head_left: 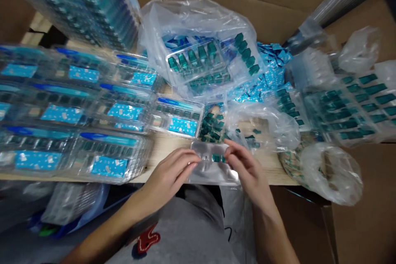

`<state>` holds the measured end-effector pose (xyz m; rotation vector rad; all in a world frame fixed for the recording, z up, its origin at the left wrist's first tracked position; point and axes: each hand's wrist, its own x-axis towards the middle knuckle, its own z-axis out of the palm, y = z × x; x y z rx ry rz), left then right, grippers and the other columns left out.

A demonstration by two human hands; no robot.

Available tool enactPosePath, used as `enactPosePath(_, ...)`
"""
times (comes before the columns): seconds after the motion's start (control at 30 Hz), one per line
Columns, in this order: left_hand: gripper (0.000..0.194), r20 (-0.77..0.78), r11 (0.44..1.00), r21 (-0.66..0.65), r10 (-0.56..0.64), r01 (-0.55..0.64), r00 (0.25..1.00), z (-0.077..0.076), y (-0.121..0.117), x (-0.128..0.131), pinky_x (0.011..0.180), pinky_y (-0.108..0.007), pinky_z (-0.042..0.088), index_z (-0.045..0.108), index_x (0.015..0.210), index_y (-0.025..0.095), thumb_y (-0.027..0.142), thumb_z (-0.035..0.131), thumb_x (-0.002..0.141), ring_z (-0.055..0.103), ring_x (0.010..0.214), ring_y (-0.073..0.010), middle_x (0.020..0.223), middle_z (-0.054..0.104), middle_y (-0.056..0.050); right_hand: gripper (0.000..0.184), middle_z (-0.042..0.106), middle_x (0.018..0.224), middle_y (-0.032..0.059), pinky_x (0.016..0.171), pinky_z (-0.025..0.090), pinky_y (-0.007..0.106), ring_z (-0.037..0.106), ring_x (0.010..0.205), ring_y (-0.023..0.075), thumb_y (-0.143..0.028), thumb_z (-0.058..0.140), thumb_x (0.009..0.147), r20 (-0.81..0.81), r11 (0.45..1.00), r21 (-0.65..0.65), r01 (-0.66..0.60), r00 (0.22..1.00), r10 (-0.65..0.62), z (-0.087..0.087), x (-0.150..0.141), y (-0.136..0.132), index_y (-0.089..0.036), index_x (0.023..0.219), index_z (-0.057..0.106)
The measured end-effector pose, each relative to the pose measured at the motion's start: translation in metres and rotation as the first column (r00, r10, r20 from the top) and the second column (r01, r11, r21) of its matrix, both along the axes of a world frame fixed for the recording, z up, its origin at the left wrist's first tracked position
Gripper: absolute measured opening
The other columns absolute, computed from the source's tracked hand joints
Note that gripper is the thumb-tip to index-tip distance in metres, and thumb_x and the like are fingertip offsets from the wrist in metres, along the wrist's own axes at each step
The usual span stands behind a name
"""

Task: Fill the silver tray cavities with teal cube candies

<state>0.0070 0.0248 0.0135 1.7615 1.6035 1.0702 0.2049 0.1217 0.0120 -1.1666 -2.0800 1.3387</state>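
A clear plastic blister tray (213,177) lies at the table's front edge, between my two hands. My left hand (173,169) has its fingertips closed on the tray's left side. Over the tray's right part, the fingers of my right hand (246,167) are bent together around a small dark green plastic piece, mostly hidden by the fingertips. Just left of it, another green piece (215,157) sits in a slot. Behind the tray is a heap of loose green pieces (212,126). A filled blister pack (177,117) with a blue pen-like stick and blue printed packet lies to the left.
Stacks of filled packs (108,152) cover the table's left side, with a tall stack (102,8) behind. At the back, a plastic bag (198,12) holds trays and blue packets (272,66). Bags of green pieces (334,111) lie right; an open bag (334,173) overhangs the edge.
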Motion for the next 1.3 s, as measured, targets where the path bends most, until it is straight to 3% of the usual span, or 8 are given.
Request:
enactPosePath(0.1, 0.016, -0.008, 0.998, 0.058, -0.007, 0.008, 1.0, 0.005, 0.004, 0.01, 0.088, -0.03, 0.055, 0.058, 0.111, 0.023, 0.018, 0.051, 0.097, 0.064, 0.101, -0.0168, 0.106, 0.064, -0.005, 0.037, 0.067, 0.113, 0.0084, 0.071, 0.055, 0.033, 0.067, 0.092, 0.0198, -0.037, 0.038, 0.098, -0.365, 0.852, -0.522, 0.051, 0.889, -0.277, 0.005, -0.005, -0.008, -0.029, 0.13, 0.055)
enactPosePath(0.23, 0.025, -0.088, 0.989, 0.116, -0.076, 0.086, 0.993, 0.009, 0.012, 0.025, 0.097, -0.037, 0.052, 0.054, 0.12, 0.023, 0.028, 0.056, 0.096, 0.058, 0.116, -0.0223, 0.12, 0.06, -0.01, 0.05, 0.061, 0.133, 0.0114, 0.088, 0.055, 0.041, 0.064, 0.111, 0.0229, -0.054, 0.026, 0.099, -0.431, 0.784, -0.62, -0.021, 0.845, -0.318, 0.012, -0.018, -0.021, -0.03, 0.137, 0.048)
enactPosePath(0.47, 0.016, 0.123, 0.997, 0.075, 0.004, -0.013, 0.992, 0.012, 0.012, 0.026, 0.102, -0.03, 0.049, 0.06, 0.111, 0.025, 0.023, 0.054, 0.097, 0.057, 0.117, -0.0172, 0.117, 0.058, -0.006, 0.036, 0.06, 0.135, 0.0029, 0.104, 0.048, 0.035, 0.058, 0.124, 0.0191, -0.043, 0.057, 0.094, -0.549, 0.895, -0.44, -0.067, 0.809, -0.21, 0.022, -0.018, -0.031, -0.04, 0.13, 0.057)
enactPosePath(0.77, 0.009, 0.467, 0.988, -0.106, 0.148, -0.111, 0.872, 0.007, 0.007, 0.018, 0.086, -0.025, 0.053, 0.062, 0.096, 0.024, 0.02, 0.066, 0.089, 0.066, 0.095, -0.0133, 0.096, 0.068, 0.001, 0.029, 0.071, 0.096, -0.0004, 0.082, 0.055, 0.029, 0.067, 0.092, 0.0152, -0.016, 0.064, 0.09, -0.335, 0.989, -0.048, 0.14, 0.931, -0.148, 0.012, -0.007, -0.043, -0.035, 0.111, 0.069)
enactPosePath(0.93, 0.006, 0.272, 0.957, -0.217, 0.248, -0.192, 0.93, -0.006, -0.002, 0.003, 0.077, -0.028, 0.051, 0.063, 0.096, 0.022, 0.025, 0.063, 0.09, 0.063, 0.086, -0.0158, 0.091, 0.066, 0.0, 0.014, 0.073, 0.096, 0.0034, 0.084, 0.055, 0.039, 0.068, 0.091, 0.0204, -0.023, 0.064, 0.089, -0.163, 0.913, 0.086, 0.398, 0.91, -0.381, -0.001, 0.026, -0.029, -0.028, 0.101, 0.071)
enactPosePath(1.03, 0.01, 0.076, 0.969, -0.235, 0.097, -0.077, 0.992, -0.011, 0.0, 0.005, 0.076, -0.031, 0.046, 0.065, 0.102, 0.025, 0.028, 0.06, 0.094, 0.059, 0.082, -0.0175, 0.088, 0.067, 0.0, 0.015, 0.073, 0.097, 0.0052, 0.082, 0.055, 0.041, 0.069, 0.09, 0.0216, -0.029, 0.064, 0.089, -0.088, 0.857, 0.219, 0.466, 0.885, -0.458, -0.011, 0.046, -0.007, -0.025, 0.102, 0.07)
enactPosePath(1.17, 0.017, -0.147, 0.985, -0.151, -0.107, 0.085, 0.983, -0.018, 0.013, 0.025, 0.081, -0.035, 0.039, 0.067, 0.107, 0.023, 0.025, 0.053, 0.098, 0.057, 0.087, -0.0195, 0.092, 0.073, -0.002, 0.022, 0.073, 0.097, 0.0091, 0.08, 0.056, 0.041, 0.07, 0.087, 0.0232, -0.031, 0.053, 0.093, 0.093, 0.844, 0.437, 0.312, 0.917, -0.388, -0.019, 0.053, 0.033, -0.021, 0.106, 0.067)
enactPosePath(1.3, 0.018, -0.341, 0.993, -0.103, 0.011, -0.049, 0.94, -0.027, 0.02, 0.038, 0.081, -0.036, 0.037, 0.067, 0.108, 0.02, 0.027, 0.055, 0.097, 0.056, 0.092, -0.0218, 0.098, 0.071, -0.005, 0.024, 0.073, 0.099, 0.012, 0.086, 0.054, 0.044, 0.069, 0.093, 0.0267, -0.022, 0.052, 0.091, 0.308, 0.885, 0.439, 0.155, 0.9, -0.31, -0.024, 0.045, 0.072, -0.017, 0.107, 0.068)
